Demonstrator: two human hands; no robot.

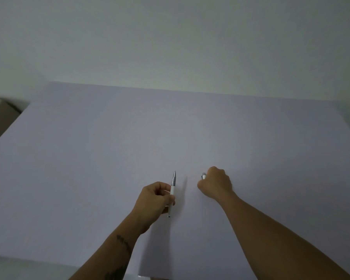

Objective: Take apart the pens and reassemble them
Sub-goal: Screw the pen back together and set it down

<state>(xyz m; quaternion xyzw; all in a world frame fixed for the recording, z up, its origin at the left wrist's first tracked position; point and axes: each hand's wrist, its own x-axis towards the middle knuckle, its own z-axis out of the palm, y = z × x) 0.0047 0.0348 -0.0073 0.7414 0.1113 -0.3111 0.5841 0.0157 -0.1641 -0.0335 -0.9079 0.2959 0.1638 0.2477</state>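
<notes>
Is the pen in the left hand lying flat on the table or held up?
Held up. The left hand grips the slim white and silver pen above the pale table, silver end pointing away.

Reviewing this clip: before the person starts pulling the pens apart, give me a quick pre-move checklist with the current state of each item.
1. Left hand grips the white and silver pen: ok.
2. That pen looks whole, tip to end: ok.
3. Right hand is closed around a second pen: ok, only a silver end shows.
4. Second pen whole or already apart: cannot tell, the fist hides it.
5. Hands are apart, not yet both on one pen: not ok for twisting.
6. Loose parts on the table: none visible, ok.
</notes>
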